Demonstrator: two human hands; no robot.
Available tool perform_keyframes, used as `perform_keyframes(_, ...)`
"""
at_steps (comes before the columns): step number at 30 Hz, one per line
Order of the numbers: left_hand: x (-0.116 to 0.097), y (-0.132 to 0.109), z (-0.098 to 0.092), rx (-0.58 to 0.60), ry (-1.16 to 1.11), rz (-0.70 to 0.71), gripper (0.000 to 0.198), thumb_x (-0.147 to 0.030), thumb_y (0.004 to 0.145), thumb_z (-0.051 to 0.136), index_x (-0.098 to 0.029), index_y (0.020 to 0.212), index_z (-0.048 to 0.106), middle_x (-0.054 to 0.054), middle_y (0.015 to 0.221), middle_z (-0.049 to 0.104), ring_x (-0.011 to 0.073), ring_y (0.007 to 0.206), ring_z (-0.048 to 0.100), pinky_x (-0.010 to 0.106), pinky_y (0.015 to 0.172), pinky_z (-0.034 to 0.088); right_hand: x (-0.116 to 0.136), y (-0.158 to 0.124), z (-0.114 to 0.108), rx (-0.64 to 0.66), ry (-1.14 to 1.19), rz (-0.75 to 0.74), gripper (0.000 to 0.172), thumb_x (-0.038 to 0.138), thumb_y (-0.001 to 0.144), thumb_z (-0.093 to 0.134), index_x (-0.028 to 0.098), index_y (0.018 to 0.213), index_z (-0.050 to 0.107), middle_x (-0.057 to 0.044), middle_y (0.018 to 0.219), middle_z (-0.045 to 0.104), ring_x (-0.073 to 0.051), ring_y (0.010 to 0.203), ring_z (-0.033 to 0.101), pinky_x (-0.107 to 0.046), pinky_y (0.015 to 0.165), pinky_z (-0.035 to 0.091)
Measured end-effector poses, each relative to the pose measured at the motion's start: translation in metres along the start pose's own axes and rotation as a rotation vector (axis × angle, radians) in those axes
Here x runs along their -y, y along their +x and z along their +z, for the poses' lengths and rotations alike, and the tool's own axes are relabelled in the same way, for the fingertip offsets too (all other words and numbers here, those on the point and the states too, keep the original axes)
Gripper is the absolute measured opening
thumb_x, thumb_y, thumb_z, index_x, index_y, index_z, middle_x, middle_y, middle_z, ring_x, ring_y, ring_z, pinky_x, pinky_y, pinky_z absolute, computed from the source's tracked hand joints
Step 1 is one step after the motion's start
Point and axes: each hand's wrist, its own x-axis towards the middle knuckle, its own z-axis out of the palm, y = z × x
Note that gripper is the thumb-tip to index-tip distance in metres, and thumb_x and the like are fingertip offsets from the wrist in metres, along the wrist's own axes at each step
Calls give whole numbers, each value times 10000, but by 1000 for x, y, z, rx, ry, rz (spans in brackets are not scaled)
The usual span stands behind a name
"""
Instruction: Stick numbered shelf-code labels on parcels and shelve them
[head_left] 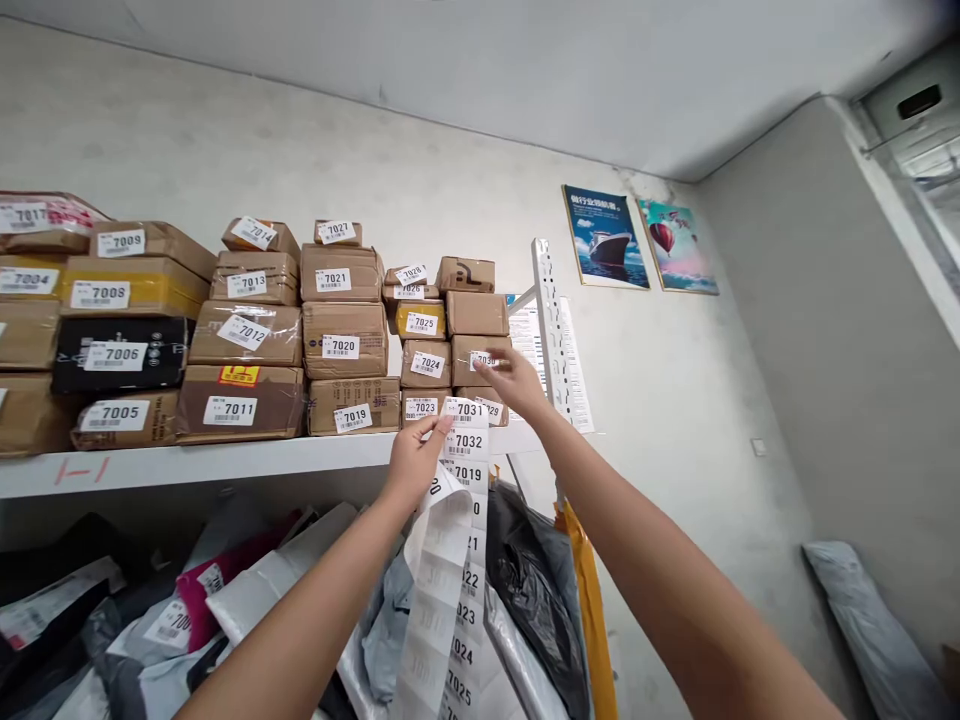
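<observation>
While left fingers point(444, 424) pinch the label strip point(469, 445), parted right fingers point(496, 377) partly cover label 7030 point(482, 357).

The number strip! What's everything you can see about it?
The strip of labels looks like thin white paper, with black numbers and barcodes; 7031 is at the top. The left grip holds it near that end. It hangs down in front of the shelf, curling back over itself, and leaves the picture below.

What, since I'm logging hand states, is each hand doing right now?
Left hand: closed on the strip of number labels.
Right hand: loosely open, at the box marked 7030; contact unclear.
</observation>
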Motion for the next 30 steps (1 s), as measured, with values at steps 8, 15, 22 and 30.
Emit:
perform_keyframes(8, 13, 19, 23, -25, -238, -91, 446, -441, 566, 785, -183, 919, 696, 59, 901, 723, 193, 798, 636, 280, 703, 478, -3, -50, 0, 185, 396, 70, 370, 426, 565, 772, 174, 802, 642, 16, 592, 592, -113, 514, 505, -275, 483, 433)
perform_keyframes(15, 0, 43, 48, -165, -63, 0, 409, -551, 623, 704, -169, 593, 562, -45, 514, 533, 87, 485, 440, 210, 464, 325, -8, -23, -6, 102, 605, 163, 358, 387, 474, 837, 182, 682, 632, 33, 576, 584, -88, 520, 509, -223, 455, 425)
perform_keyframes(22, -4, 61, 36, -148, -108, 68, 406, -525, 533, 774, -158, 663, 660, -35, 577, 599, 101, 539, 486, 223, 512, 385, -7, 7, -21, 417, 790, 390, 269, 174, 467, 864, 155, 676, 696, -17, 632, 635, -96, 578, 558, -221, 514, 506)
perform_keyframes(30, -13, 76, 43, -40, -107, 7, 344, -438, 568, 782, -179, 726, 622, -19, 619, 624, 128, 573, 539, 253, 567, 427, -15, 26, -20, 164, 545, 61, 200, 204, 559, 803, 164, 691, 658, 18, 590, 602, -84, 522, 496, -227, 471, 402)
